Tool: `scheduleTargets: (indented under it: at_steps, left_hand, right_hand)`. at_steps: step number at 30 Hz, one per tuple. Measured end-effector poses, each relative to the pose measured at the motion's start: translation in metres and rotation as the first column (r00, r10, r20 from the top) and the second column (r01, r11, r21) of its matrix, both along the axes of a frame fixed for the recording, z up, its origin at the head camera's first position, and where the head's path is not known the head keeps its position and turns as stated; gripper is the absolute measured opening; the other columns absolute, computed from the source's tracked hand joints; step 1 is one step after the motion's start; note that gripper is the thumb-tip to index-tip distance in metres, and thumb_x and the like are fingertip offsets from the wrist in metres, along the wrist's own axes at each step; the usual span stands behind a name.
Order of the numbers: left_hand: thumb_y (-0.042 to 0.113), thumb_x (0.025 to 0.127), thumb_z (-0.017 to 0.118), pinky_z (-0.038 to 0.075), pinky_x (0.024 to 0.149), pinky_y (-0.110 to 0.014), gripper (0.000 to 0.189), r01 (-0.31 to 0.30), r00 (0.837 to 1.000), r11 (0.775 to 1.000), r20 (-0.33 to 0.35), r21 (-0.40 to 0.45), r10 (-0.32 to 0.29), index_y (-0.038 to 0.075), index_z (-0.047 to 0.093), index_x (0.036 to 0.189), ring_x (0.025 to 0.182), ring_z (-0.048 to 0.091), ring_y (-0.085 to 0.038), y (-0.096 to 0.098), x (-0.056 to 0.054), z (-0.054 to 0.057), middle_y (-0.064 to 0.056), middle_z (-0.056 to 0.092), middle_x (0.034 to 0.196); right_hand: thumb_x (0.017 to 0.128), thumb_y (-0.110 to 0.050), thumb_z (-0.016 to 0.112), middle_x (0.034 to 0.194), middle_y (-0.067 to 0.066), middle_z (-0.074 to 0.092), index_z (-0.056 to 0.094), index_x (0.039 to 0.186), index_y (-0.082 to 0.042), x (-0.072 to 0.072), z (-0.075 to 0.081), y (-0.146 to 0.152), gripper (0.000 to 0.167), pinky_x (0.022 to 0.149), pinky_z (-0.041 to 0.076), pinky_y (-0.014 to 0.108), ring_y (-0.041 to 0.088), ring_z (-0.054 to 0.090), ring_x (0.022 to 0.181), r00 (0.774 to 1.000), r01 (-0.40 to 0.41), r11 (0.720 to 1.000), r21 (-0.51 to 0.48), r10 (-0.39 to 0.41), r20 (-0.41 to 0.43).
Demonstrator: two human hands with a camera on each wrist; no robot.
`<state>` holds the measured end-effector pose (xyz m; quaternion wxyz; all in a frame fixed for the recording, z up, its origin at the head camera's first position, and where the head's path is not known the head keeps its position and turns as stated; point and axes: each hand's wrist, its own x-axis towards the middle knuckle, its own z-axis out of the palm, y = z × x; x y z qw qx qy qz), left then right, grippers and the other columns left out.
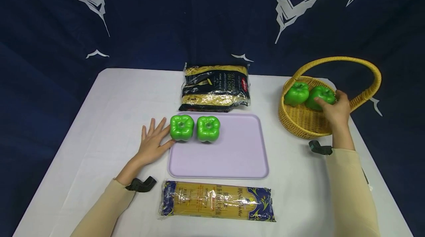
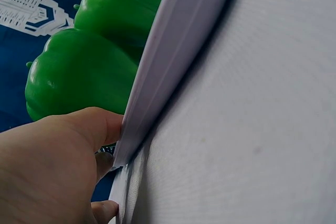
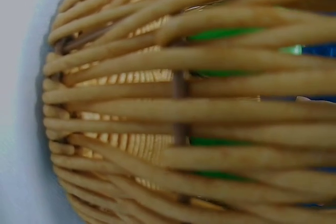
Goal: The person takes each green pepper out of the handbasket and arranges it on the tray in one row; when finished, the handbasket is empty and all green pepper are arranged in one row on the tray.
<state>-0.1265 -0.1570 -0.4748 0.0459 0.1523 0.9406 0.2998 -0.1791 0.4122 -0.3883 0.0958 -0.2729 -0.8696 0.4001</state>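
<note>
My right hand (image 1: 338, 113) reaches into the yellow wicker basket (image 1: 293, 128) and grips a green bell pepper (image 1: 319, 96), thumb on its near side. Left of it in the basket lies another green bell pepper (image 1: 296, 93). In the right wrist view the basket's weave (image 3: 126, 111) hides most of the hand, with bits of green showing through. My left hand (image 1: 151, 147) lies with fingers spread at the left edge of the lilac tray (image 1: 219, 159). Its fingertips are right beside a green bell pepper (image 1: 182, 127); a second one (image 1: 208, 129) sits to the right on the tray.
Behind the tray lies a black and yellow bag of penne (image 1: 216, 87). A long packet of spaghetti (image 1: 217, 201) lies in front of it. The basket's tall handle (image 1: 342, 59) arches over its opening. White cloth (image 1: 109, 119) covers the table; a dark blue patterned curtain (image 1: 199, 15) hangs behind.
</note>
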Motion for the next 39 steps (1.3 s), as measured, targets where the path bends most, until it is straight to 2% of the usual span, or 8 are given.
scheduleTargets:
  at_steps: [6, 17, 24, 32, 39]
  left_hand:
    - [0.037, 0.094, 0.058, -0.016, 0.114, -0.066, 0.064, 0.004, 1.000, 1.000, -0.004, 0.004, -0.004, 0.013, 0.039, 0.150, 0.149, -0.007, -0.047, 0.001, -0.002, -0.001, -0.018, 0.017, 0.162]
    - [0.037, 0.094, 0.059, -0.016, 0.114, -0.066, 0.064, 0.004, 1.000, 1.000, -0.004, -0.003, -0.004, 0.013, 0.039, 0.150, 0.149, -0.007, -0.047, 0.001, -0.002, -0.001, -0.018, 0.017, 0.162]
    - [0.037, 0.094, 0.058, -0.016, 0.114, -0.066, 0.064, 0.003, 1.000, 1.000, -0.001, -0.004, -0.003, 0.013, 0.039, 0.150, 0.149, -0.008, -0.047, 0.001, -0.002, -0.001, -0.018, 0.016, 0.163]
    - [0.037, 0.095, 0.058, -0.016, 0.114, -0.066, 0.064, 0.002, 1.000, 1.000, 0.001, -0.005, -0.002, 0.013, 0.038, 0.151, 0.149, -0.007, -0.047, 0.001, -0.001, 0.000, -0.018, 0.016, 0.163]
    - [0.037, 0.094, 0.058, -0.016, 0.114, -0.066, 0.064, 0.001, 1.000, 1.000, 0.001, -0.012, -0.001, 0.014, 0.038, 0.151, 0.149, -0.008, -0.047, 0.000, 0.000, 0.000, -0.017, 0.016, 0.163]
  right_hand:
    - [0.095, -0.040, 0.056, 0.158, 0.024, 0.021, 0.012, 0.155, 0.000, -0.002, -0.003, 0.001, 0.084, 0.118, 0.028, 0.052, 0.041, 0.026, 0.144, 1.000, 0.004, 1.000, 0.027, -0.005, 0.020]
    - [0.096, -0.038, 0.055, 0.158, 0.024, 0.022, 0.014, 0.155, -0.001, -0.003, -0.005, 0.001, 0.081, 0.117, 0.028, 0.052, 0.040, 0.026, 0.144, 0.999, 0.026, 0.999, 0.033, -0.027, 0.019]
    - [0.096, -0.041, 0.055, 0.159, 0.022, 0.021, 0.012, 0.156, -0.004, 0.001, -0.003, -0.002, 0.083, 0.118, 0.029, 0.051, 0.038, 0.026, 0.146, 1.000, 0.026, 0.999, 0.022, -0.026, 0.016]
    - [0.094, -0.045, 0.058, 0.160, 0.018, 0.022, 0.016, 0.156, -0.010, 0.020, 0.012, -0.009, 0.083, 0.117, 0.028, 0.054, 0.038, 0.021, 0.146, 0.998, 0.059, 0.997, 0.045, -0.058, -0.025]
    - [0.092, -0.041, 0.062, 0.157, 0.010, 0.031, 0.022, 0.156, -0.019, 0.046, 0.030, -0.021, 0.079, 0.111, 0.039, 0.043, 0.026, 0.036, 0.138, 0.992, 0.113, 0.992, 0.058, -0.109, -0.068]
